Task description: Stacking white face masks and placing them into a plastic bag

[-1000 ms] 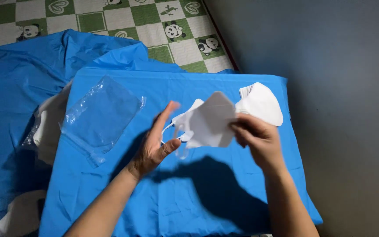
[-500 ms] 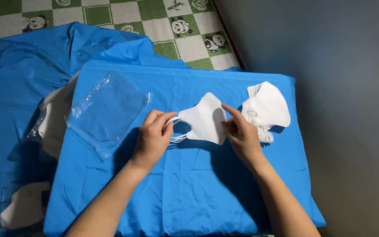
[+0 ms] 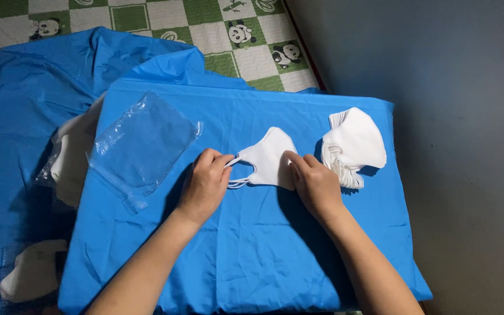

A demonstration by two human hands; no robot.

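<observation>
A single folded white face mask (image 3: 269, 157) lies flat on the blue cloth-covered surface (image 3: 246, 256). My left hand (image 3: 204, 184) pinches its ear loops at the left end. My right hand (image 3: 315, 182) presses fingertips on the mask's right edge. To the right of that hand sits a stack of several white masks (image 3: 352, 146). A clear plastic bag (image 3: 144, 146) lies empty-looking to the left of my left hand.
White masses in clear wrapping (image 3: 68, 157) lie at the surface's left edge, another (image 3: 30, 271) lower left. Loose blue cloth (image 3: 24, 99) spreads left over a green and white checked mat (image 3: 205, 29). A grey floor (image 3: 468, 146) runs along the right.
The mask was held up in the air by my right hand; both hands have lowered it flat onto the blue cloth, and my left hand has taken the ear loops.
</observation>
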